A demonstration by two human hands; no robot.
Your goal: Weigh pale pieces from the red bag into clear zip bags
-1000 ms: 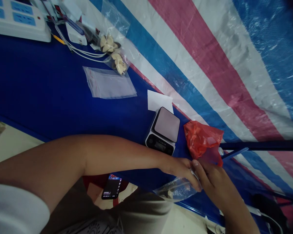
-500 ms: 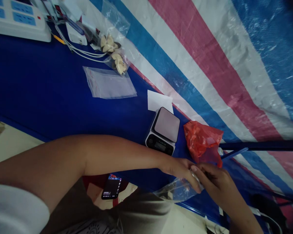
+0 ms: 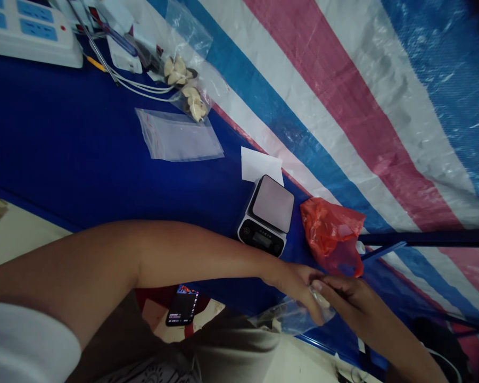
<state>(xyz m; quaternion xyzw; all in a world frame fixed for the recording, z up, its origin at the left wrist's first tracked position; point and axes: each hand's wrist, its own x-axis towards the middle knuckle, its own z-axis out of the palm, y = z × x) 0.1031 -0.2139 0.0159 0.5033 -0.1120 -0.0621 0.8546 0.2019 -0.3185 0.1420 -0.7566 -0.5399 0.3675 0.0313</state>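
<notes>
My left hand (image 3: 302,290) reaches across from the left, its fingers closed on a clear plastic bag (image 3: 297,318). The bag hangs below the hands at the table's edge, with a small pale piece (image 3: 277,324) inside it. My right hand (image 3: 349,299) comes from the lower right and meets the left one. Its thumb and fingers pinch a small pale piece (image 3: 322,299) near the bag's top; its kind is too small to make out. Just above my left wrist stands a digital scale (image 3: 272,205), its plate bare. A red plastic bag (image 3: 330,234) lies above my right hand.
On the blue table (image 3: 104,159) lie flat zip bags (image 3: 181,137), a white paper (image 3: 259,164), and bagged pale slices (image 3: 193,103). A power strip (image 3: 32,32) and cables are at the upper left. Below my forearm is a phone (image 3: 182,307). A striped tarp (image 3: 323,90) hangs behind.
My right hand has shifted slightly down and to the right. The pale piece under its thumb shows more clearly. The left fingers have moved a little.
</notes>
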